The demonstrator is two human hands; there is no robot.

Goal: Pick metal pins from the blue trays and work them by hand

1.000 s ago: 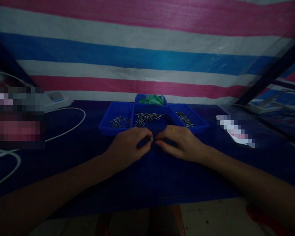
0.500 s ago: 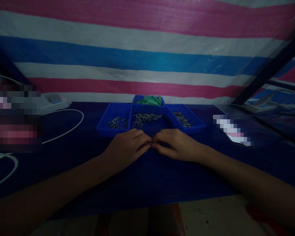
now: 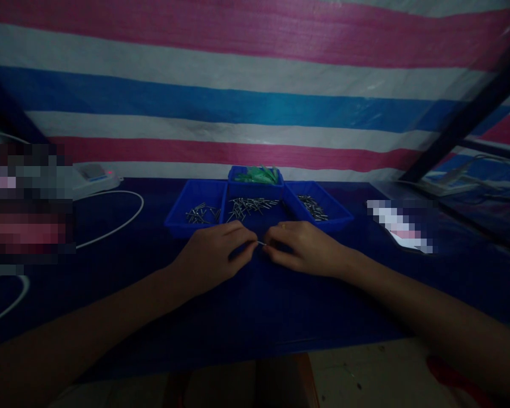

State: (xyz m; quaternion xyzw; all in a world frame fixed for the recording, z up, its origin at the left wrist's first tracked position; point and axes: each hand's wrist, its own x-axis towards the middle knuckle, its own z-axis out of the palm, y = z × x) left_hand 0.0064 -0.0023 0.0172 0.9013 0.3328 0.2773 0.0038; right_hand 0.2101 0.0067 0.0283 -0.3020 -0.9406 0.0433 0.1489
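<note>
**Left hand (image 3: 215,249) and right hand (image 3: 306,249) pinch one thin metal rod (image 3: 260,243)**

Across the back from where I stand hangs a big striped sheet (image 3: 255,68) in pink, white and blue, and before it spreads a dark blue table (image 3: 255,317). Both forearms come in low from the near corners and slant inward, so the two hands face each other at the middle. Each has its back turned up and its knuckles bent, with the thumb tucked below the fingers. The left thumb and fingertips are closed on one end of the rod; the right ones pinch the other end, the remaining fingers curled in.

Just beyond the hands sit three blue trays: a left tray (image 3: 204,190), a right tray (image 3: 323,195) and a back tray (image 3: 255,190), which holds green packets (image 3: 261,175). Slim silvery pins lie criss-crossed in both side trays, and a loose pile (image 3: 246,207) of them is heaped in the space between.

Smallest of all is the rod, in the gap between the fingertips. Only a short stretch shows: straight, slender, pale silver, dipping slightly toward the right hand. Its ends are hidden by the fingers.
</note>
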